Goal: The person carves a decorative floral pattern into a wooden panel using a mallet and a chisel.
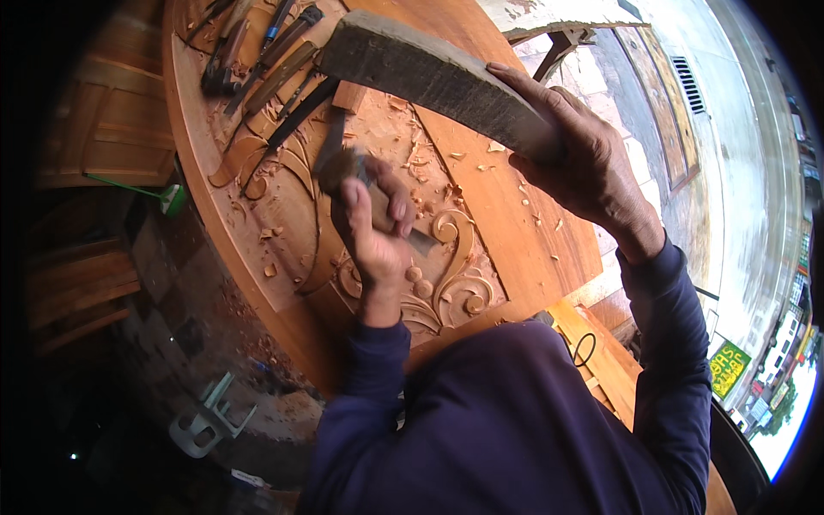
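Here's the right hand (592, 154), up high and wrapped round one end of a long grey block (438, 81); the block slants away to the upper left, held above the panel (536, 232), its far end close to the loose hand tools (279, 73); and over to the left hand (378, 240), thumb up, fingers curled about a tool (339, 172), blurred there, so its exact shape I can't tell; that one's over the carving, just above the raised scrolls (455, 249); wood shavings (459, 156) lie scattered all across the panel, between the scrolls and onto the smooth strip at right; down on the floor at lower left, a pale green plastic chair (202, 425), well apart from the work.
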`<action>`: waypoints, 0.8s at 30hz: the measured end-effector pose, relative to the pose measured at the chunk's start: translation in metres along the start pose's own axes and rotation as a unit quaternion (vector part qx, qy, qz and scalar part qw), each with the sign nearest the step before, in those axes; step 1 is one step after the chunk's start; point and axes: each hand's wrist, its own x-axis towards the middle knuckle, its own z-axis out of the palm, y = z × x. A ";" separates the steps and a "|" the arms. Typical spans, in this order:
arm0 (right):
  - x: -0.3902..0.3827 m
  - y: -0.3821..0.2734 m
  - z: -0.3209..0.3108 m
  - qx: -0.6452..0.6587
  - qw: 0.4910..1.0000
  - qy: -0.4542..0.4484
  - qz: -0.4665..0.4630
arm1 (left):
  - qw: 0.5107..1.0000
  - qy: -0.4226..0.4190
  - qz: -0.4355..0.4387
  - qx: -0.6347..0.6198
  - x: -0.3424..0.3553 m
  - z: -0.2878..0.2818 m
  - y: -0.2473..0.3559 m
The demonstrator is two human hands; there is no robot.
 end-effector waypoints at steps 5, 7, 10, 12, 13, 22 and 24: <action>-0.014 -0.001 -0.007 0.012 0.998 0.056 -0.017 | 0.984 -0.135 -0.091 0.076 0.042 0.019 -0.017; -0.019 0.002 -0.011 0.005 0.998 0.057 -0.003 | 0.974 -0.159 -0.123 0.109 0.048 0.026 -0.026; -0.025 0.007 -0.016 0.009 0.997 0.080 -0.002 | 0.967 -0.180 -0.138 0.118 0.053 0.030 -0.033; -0.027 0.010 -0.020 0.005 0.994 0.103 -0.024 | 0.961 -0.191 -0.150 0.131 0.053 0.035 -0.033; -0.028 0.012 -0.022 0.005 0.994 0.105 -0.021 | 0.960 -0.193 -0.152 0.131 0.053 0.038 -0.033; -0.022 0.031 -0.013 0.070 0.979 0.191 -0.024 | 0.954 -0.207 -0.175 0.131 0.049 0.046 -0.038; -0.023 0.031 -0.010 0.125 0.972 0.199 0.007 | 0.952 -0.208 -0.172 0.147 0.047 0.047 -0.037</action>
